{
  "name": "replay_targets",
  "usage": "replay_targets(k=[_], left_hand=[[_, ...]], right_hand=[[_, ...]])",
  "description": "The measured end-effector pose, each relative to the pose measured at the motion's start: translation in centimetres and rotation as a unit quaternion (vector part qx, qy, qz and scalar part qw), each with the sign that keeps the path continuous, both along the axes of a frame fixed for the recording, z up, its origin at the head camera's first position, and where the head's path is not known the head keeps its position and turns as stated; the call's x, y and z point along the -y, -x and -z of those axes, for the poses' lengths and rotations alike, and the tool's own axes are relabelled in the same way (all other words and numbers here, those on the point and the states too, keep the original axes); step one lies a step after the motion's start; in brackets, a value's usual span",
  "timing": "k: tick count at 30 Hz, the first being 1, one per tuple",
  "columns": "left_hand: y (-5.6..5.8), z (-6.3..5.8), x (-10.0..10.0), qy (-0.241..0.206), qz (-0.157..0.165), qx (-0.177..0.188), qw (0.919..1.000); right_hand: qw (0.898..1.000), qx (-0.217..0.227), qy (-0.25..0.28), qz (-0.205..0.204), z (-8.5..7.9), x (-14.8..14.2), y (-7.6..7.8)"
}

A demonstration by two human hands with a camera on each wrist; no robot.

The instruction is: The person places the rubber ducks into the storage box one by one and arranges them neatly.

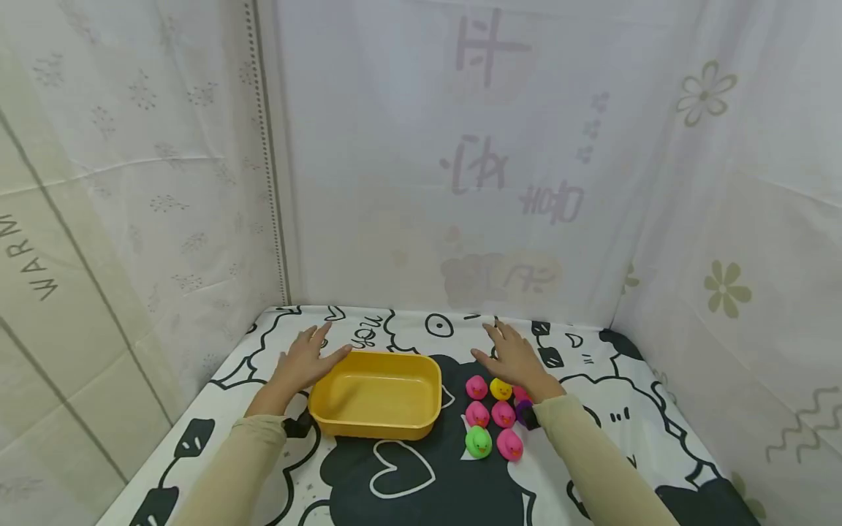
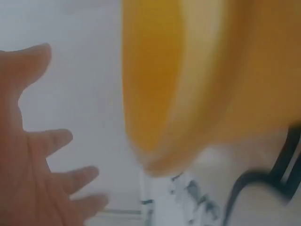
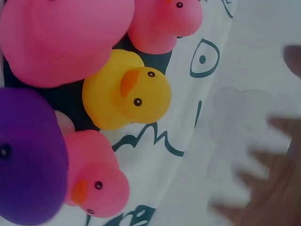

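A yellow plastic basin stands left of centre on the patterned cloth. My left hand is spread at its left rear corner and holds nothing; in the left wrist view its fingers stand apart from the basin wall. Right of the basin sit several rubber ducks: a yellow duck, a green duck, pink ones such as a pink duck, and a purple duck partly behind the right wrist. Above the rear ducks my right hand reaches with fingers extended, gripping nothing.
The table cloth is white with black cartoon drawings. Pale printed curtains hang close on the left, at the back and on the right, enclosing the table.
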State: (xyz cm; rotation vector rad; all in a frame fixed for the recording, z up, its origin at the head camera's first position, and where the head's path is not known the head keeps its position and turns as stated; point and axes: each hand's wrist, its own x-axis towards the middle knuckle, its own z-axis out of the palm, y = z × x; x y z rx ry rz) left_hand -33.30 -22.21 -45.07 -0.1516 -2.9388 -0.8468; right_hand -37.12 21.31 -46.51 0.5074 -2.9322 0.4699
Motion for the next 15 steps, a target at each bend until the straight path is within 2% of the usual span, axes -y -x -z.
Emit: replay_targets(k=[2, 3, 4, 5, 8, 10, 11, 13, 15], left_hand=[[-0.1, 0.8, 0.6, -0.094, 0.018, 0.028, 0.9951], [-0.1, 1.4, 0.9, -0.147, 0.026, 0.043, 0.9878], [-0.2, 2.0, 1.2, -0.204, 0.032, 0.061, 0.9766], [-0.2, 2.7, 1.5, -0.259, 0.033, 0.080, 0.9621], [-0.2, 4.6, 1.9, -0.398, 0.020, 0.128, 0.9082], [0.0, 5.8, 2.0, -0.460, 0.012, 0.144, 0.8760], [0.0, 6.3, 2.0, -0.480, 0.005, 0.148, 0.8645], [0.1, 6.9, 2.0, -0.508, 0.001, 0.142, 0.8494], [0.3, 7.3, 2.0, -0.527, 0.008, 0.130, 0.8398]], right_hand=[[0.997, 0.035, 0.042, -0.059, 0.2, -0.1, -0.2], [0.993, 0.053, 0.056, -0.085, 0.4, -0.1, -0.4], [0.989, 0.071, 0.067, -0.108, 0.5, -0.1, -0.4], [0.985, 0.086, 0.075, -0.126, 0.7, -0.1, -0.5], [0.979, 0.108, 0.076, -0.154, 1.2, -0.1, -0.7], [0.978, 0.125, 0.074, -0.149, 1.5, -0.1, -0.9], [0.978, 0.132, 0.073, -0.145, 1.6, -0.1, -0.9], [0.977, 0.149, 0.070, -0.133, 1.7, -0.1, -1.1], [0.978, 0.158, 0.069, -0.120, 1.8, -0.2, -1.1]])
